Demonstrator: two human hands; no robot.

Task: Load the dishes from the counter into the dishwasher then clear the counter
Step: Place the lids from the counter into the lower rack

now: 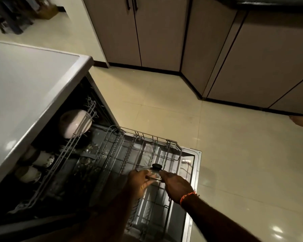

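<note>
Glass lid (151, 173) with black knob (157, 166), held by both hands over the pulled-out lower rack (147, 154) of the open dishwasher (101, 109).

From left to right: the upper rack (73, 137) carries a white bowl (73, 123) and, nearer the camera, further pale cups (42, 158), all inside the dishwasher body under the grey counter (24, 81). The left hand (138, 182) grips the lid's left rim, fingers curled round the edge. The lid sits between the two hands, tilted, knob pointing up and away from the person, just above the rack tines. The right hand (176, 185), with an orange thread band (187, 197) at the wrist, pinches the lid's right rim. Beneath the rack lies the lowered door (191, 172); beyond it, pale floor tiles (234, 163) and cabinet doors (164, 32).
</note>
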